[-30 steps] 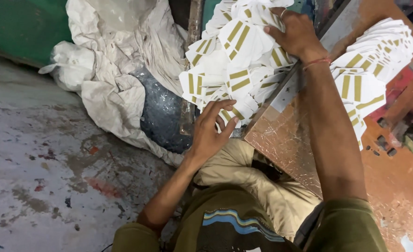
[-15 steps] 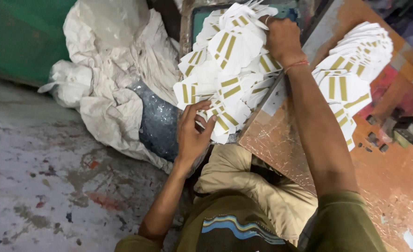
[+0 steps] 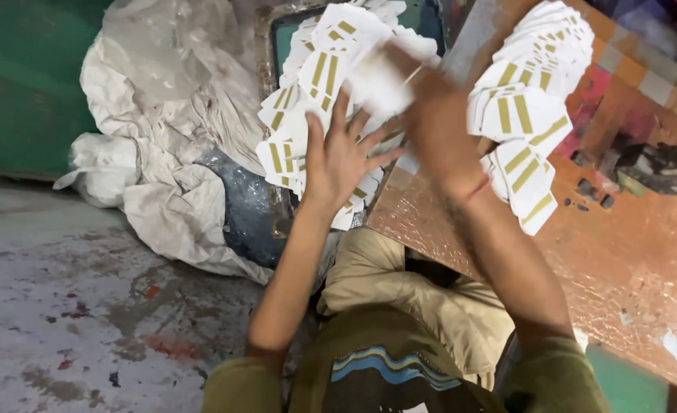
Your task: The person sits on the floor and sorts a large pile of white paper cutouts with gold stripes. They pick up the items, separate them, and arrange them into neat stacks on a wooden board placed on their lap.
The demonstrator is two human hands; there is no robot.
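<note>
Left hand (image 3: 344, 157) fingers spread flat on gold-striped white card pile (image 3: 315, 76); right hand (image 3: 430, 115) blurred, grips one card (image 3: 380, 80), just above left fingertips.

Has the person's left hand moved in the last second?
Yes. The left hand has risen from the lower edge of the left pile of white cards up onto it, fingers spread, towards the blurred right hand.

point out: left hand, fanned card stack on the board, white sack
left hand (image 3: 344, 157), head view, on the back of the open hand.
fanned card stack (image 3: 530, 107), head view, on a striped card mid-stack.
white sack (image 3: 166, 115), head view, on its crumpled middle.
</note>
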